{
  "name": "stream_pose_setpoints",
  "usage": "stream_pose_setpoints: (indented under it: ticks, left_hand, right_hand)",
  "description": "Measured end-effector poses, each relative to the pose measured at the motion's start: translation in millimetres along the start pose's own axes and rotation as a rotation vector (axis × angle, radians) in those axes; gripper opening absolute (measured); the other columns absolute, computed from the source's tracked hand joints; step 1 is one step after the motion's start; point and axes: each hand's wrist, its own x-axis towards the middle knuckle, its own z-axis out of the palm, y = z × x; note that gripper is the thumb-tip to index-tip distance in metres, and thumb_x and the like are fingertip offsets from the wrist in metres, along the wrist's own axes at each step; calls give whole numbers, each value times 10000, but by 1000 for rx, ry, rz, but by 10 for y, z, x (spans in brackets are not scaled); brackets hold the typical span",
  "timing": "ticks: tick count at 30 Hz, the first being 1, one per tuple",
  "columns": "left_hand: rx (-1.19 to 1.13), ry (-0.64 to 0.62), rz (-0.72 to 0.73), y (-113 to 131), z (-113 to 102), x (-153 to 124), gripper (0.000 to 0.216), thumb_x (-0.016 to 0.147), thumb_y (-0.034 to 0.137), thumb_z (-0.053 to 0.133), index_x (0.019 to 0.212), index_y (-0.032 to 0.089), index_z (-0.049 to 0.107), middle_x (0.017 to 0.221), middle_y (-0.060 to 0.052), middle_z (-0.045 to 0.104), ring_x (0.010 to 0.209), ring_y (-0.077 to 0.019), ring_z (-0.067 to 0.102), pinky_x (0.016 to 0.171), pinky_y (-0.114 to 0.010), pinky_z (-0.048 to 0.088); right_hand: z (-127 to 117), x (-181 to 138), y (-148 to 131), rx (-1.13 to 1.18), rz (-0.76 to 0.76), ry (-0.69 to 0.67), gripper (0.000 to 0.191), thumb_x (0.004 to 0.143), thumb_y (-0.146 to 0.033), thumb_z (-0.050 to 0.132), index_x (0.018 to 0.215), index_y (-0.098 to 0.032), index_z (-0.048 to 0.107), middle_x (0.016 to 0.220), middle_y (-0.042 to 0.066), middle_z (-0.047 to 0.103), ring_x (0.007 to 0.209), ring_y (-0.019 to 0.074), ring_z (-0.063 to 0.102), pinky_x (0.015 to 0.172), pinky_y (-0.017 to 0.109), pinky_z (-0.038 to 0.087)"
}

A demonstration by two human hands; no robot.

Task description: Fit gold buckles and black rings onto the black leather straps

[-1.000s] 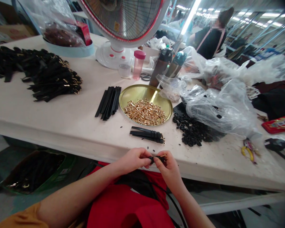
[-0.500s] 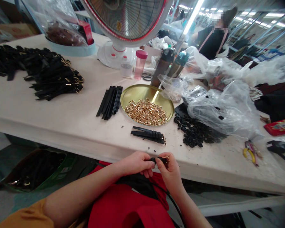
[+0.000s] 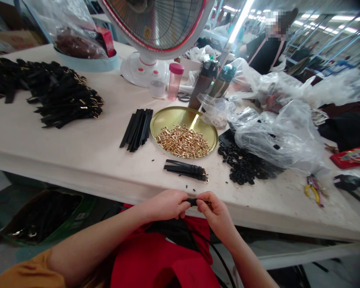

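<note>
Fingers on both hands have moved a little: the left hand's (image 3: 169, 205) low fingers hung loose half a second ago and are now curled in, and the right hand's (image 3: 214, 210) pointing finger now reaches out more toward the left hand. Between them is a small black strap (image 3: 192, 202), at the near edge of the white surface (image 3: 87, 148). The left hand's grip is pinched on its left end, and the right hand's grip is pinched on its right end, where a bit of gold shows.

Just past the hands lies a short bundle of black straps (image 3: 184, 170), with gold bits at its right end. Farther back is a round gold plate (image 3: 173, 115) with a heap of small gold buckles (image 3: 183, 142) in it. Flat black strips (image 3: 137, 130) lie just left of the plate. To the right is a pile of little black loops (image 3: 243, 166), next to a clear plastic bag (image 3: 279, 136). Farther right are pliers (image 3: 312, 193) with yellow on the handle. On the far left sits a big black pile (image 3: 66, 96) with gold ends. At the far side stands a fan (image 3: 159, 24).
</note>
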Motion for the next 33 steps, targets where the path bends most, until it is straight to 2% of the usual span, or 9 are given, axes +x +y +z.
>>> stream_pose_setpoints:
  ticks: [4, 10, 14, 17, 21, 24, 27, 30, 33]
  left_hand:
    - [-19, -15, 2, 6, 17, 11, 295, 817, 309, 347, 790, 144, 589, 653, -7, 624, 513, -99, 535, 491, -177, 357]
    - [29, 46, -6, -11, -15, 16, 335, 820, 341, 337, 804, 139, 603, 594, -11, 606, 500, -119, 525, 480, -195, 356]
    - [36, 21, -5, -2, 30, 34, 298, 813, 311, 340, 799, 146, 588, 618, -3, 615, 494, -108, 534, 480, -185, 354]
    - [5, 13, 11, 10, 51, 45, 296, 817, 307, 335, 815, 146, 583, 622, -1, 611, 503, -105, 544, 487, -179, 361]
    - [61, 47, 34, 5, -32, 25, 298, 825, 314, 343, 822, 155, 595, 628, -5, 614, 538, -115, 537, 499, -187, 343]
    - [180, 89, 43, -13, -94, 7, 279, 812, 328, 388, 776, 156, 606, 666, -20, 625, 593, -135, 543, 511, -202, 324]
    - [268, 140, 77, -13, -83, 31, 260, 814, 313, 403, 806, 156, 609, 735, -40, 637, 659, -159, 561, 535, -217, 331]
    - [336, 144, 104, 15, -78, 111, 266, 831, 295, 383, 801, 156, 609, 718, -46, 632, 648, -165, 563, 537, -225, 342]
    - [422, 204, 178, 24, -172, 238, 291, 836, 359, 395, 808, 165, 610, 754, -53, 625, 695, -177, 568, 580, -236, 371]
  right_hand:
    - [14, 2, 54, -60, -27, 16, 147, 819, -315, 449, 804, -185, 518, 667, 6, 557, 620, 139, 525, 579, 260, 423]
    - [36, 24, 18, -217, -128, 130, 112, 823, -285, 462, 834, -193, 526, 743, 29, 587, 705, 163, 550, 646, 287, 436]
    - [21, 27, -34, -222, -169, 26, 94, 813, -255, 466, 792, -205, 543, 732, 25, 581, 696, 160, 541, 635, 282, 433]
    - [14, 37, -18, -102, -107, -37, 102, 800, -274, 478, 781, -200, 544, 688, 11, 571, 649, 146, 537, 611, 273, 438]
    - [11, 69, 20, 151, 57, -8, 199, 783, -366, 489, 872, -194, 532, 655, -6, 570, 607, 136, 548, 581, 262, 454]
    - [16, 85, 14, 158, 90, 16, 241, 753, -391, 530, 881, -188, 545, 688, 3, 580, 633, 141, 551, 605, 267, 449]
    - [30, 89, -5, 201, 115, 10, 244, 752, -407, 530, 840, -180, 546, 626, -12, 551, 587, 132, 529, 565, 256, 433]
    - [12, 111, -17, 253, 120, 20, 259, 753, -421, 525, 830, -175, 541, 596, -20, 532, 564, 127, 520, 552, 254, 430]
    - [-63, 210, -6, 194, 92, 108, 278, 767, -424, 506, 875, -171, 539, 621, -6, 550, 578, 139, 530, 558, 265, 435]
